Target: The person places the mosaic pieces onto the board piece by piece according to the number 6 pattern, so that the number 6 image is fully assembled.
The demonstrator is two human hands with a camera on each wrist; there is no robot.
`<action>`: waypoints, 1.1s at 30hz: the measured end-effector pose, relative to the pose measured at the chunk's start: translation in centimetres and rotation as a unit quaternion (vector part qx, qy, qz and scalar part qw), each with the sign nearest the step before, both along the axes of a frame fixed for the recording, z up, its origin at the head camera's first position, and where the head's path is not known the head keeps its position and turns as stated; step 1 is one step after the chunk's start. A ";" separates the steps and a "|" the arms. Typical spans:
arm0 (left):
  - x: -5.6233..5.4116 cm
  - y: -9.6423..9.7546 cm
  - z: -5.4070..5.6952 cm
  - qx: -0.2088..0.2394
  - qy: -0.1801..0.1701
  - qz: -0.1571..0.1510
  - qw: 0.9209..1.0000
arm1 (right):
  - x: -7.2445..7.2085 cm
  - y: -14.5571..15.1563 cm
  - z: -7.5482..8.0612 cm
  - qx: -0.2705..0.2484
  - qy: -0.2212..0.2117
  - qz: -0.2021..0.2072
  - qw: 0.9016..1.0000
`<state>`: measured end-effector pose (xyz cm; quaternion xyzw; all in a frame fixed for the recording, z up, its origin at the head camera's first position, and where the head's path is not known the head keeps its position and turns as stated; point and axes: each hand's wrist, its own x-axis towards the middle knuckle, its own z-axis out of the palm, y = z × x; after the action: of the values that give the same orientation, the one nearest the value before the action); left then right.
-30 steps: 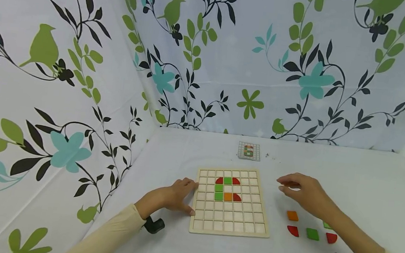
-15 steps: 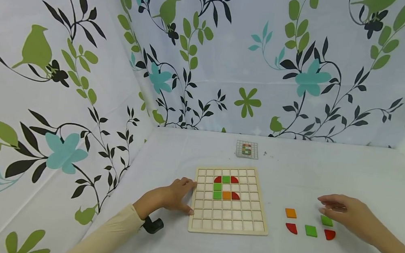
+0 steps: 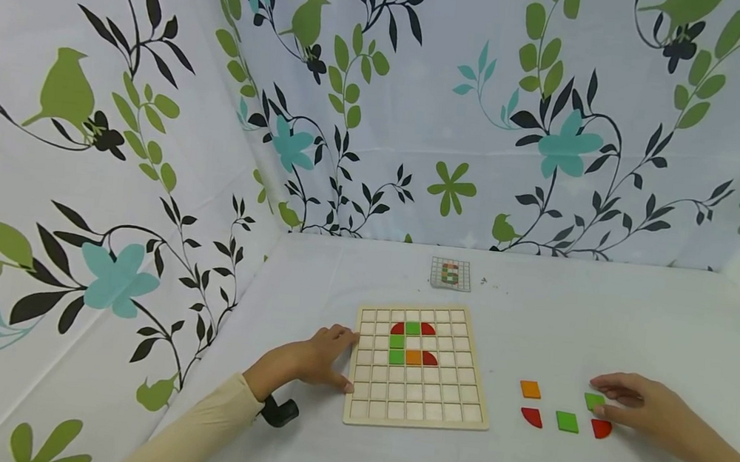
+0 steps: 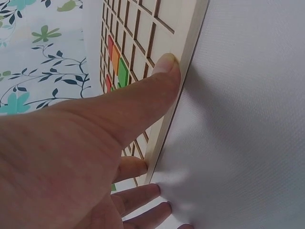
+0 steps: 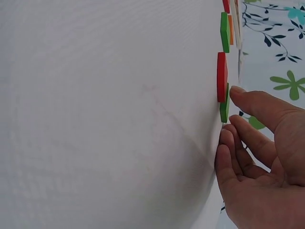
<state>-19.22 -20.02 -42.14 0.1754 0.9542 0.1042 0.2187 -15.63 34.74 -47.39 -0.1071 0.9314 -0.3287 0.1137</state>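
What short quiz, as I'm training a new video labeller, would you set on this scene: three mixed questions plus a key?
1. Count: in the head view, how many loose tiles lie off the gridded board?
2. True or false: the left hand touches the board's edge.
3. Multiple choice: in the head view, which tile shows between the thumb and fingers of the right hand? A: an orange one. B: a red one. C: a green one.

Key:
1. Five.
2. True; the left wrist view shows the thumb on the rim.
3. C.
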 end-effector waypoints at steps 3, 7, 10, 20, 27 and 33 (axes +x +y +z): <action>0.0 -0.1 -0.1 0.001 -0.001 0.001 1.000 | 0.0 0.0 0.0 -0.003 0.002 0.004 1.000; -0.1 -0.2 -0.3 0.000 -0.003 0.001 1.000 | 0.1 -0.2 -0.1 0.001 0.011 0.006 1.000; -0.2 -0.3 -0.5 -0.001 -0.003 0.002 1.000 | 0.0 -0.3 -0.3 0.014 0.027 0.008 1.000; -0.3 -0.4 -0.6 0.001 -0.006 0.003 1.000 | 0.1 -0.7 -0.5 0.052 0.072 0.003 0.996; -0.2 -0.3 -0.5 -0.001 -0.007 0.005 1.000 | 0.0 -1.2 -0.4 0.059 0.086 0.005 0.995; -0.1 -0.2 -0.4 0.000 -0.006 0.007 1.000 | -0.3 -3.0 0.2 0.049 0.110 0.013 0.993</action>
<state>-19.33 -20.27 -42.54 0.1683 0.9542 0.1064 0.2234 -15.90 31.77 -47.24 -0.1487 0.9520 -0.2669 0.0200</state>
